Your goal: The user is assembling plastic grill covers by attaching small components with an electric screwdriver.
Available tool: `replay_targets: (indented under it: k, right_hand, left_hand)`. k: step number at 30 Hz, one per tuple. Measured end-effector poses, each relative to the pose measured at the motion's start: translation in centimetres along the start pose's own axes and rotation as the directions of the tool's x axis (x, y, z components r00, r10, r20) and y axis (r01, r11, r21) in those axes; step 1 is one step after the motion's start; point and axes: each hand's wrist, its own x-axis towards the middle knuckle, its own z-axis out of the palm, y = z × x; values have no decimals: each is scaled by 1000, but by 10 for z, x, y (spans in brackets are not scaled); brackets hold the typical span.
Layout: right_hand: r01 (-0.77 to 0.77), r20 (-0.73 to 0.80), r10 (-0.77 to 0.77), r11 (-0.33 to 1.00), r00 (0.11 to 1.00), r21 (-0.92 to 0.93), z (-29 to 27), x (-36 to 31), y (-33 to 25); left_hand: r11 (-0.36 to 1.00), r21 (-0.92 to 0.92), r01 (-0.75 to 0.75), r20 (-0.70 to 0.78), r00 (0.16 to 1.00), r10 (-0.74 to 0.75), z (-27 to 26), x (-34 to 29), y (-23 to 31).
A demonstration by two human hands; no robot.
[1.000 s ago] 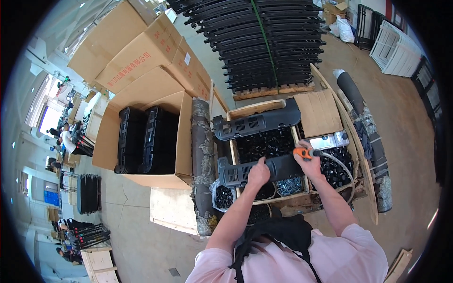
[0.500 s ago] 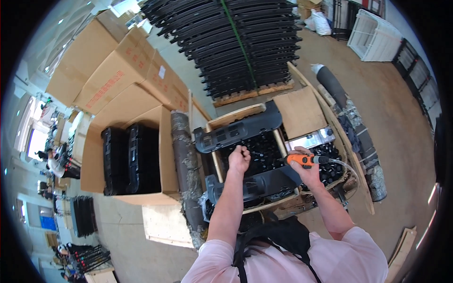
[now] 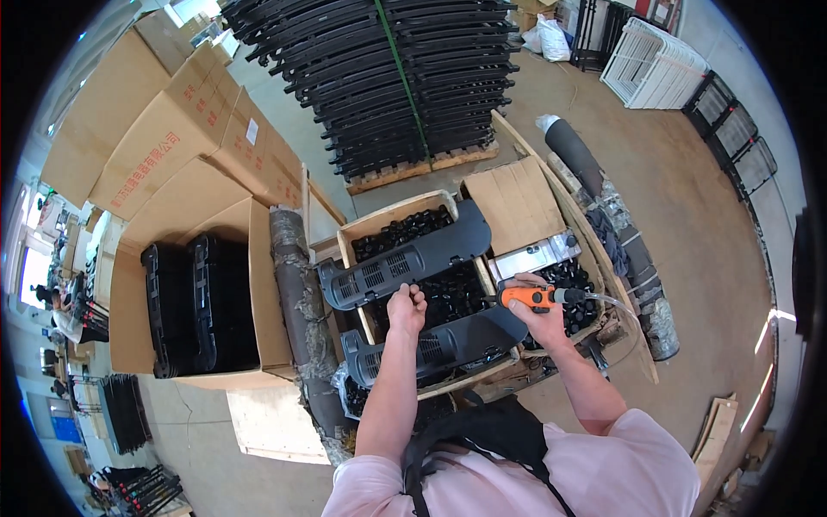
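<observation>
My right hand (image 3: 538,312) is wrapped round an orange power screwdriver (image 3: 527,296) with a clear hose at its back end. Its front end points left, over the bin of small parts. My left hand (image 3: 407,308) is closed, fingertips at the near edge of the far black plastic cover (image 3: 448,246); what they pinch, if anything, is too small to name. That long cover has vent slots at its left end and lies across the bin. A second, similar black cover (image 3: 469,343) lies nearer, partly behind my left forearm. Small black parts (image 3: 448,297) fill the space between the covers.
Cardboard (image 3: 514,205) and a silvery box (image 3: 534,257) lie on the wooden bin's right side. Left stands an open carton (image 3: 271,327) with black cases, beside a wrapped roll (image 3: 297,284). Strapped black parts (image 3: 379,86) are stacked behind. Another roll (image 3: 594,189) lies right.
The far cover has shifted slightly toward me with my left hand, uncovering small black parts behind it. My right hand still grips the screwdriver. The whole view has swung a little.
</observation>
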Motion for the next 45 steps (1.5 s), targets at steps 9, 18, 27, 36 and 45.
replay_targets:
  k: [9,18,27,36,45]
  right_hand:
    - [15,57,-14,1000,998,-24,10,13,-19]
    - [58,102,-52,997,993,-49,22,24,-28]
    - [25,110,-19,998,994,-49,27,20,-32]
    - [57,115,-55,998,992,-15,28,18,-23]
    - [-12,84,14,1000,996,-28,29,26,-31]
  left_hand:
    - [978,77,195,210,956,-207,0,-77,-40]
    - [979,202,41,271,958,-96,12,-74,-62]
    - [981,-47,190,223,959,-175,24,-72,-62]
    - [973,-115,202,205,963,-176,35,-73,-73]
    - [953,-157,259,319,927,-200,36,-74,-74]
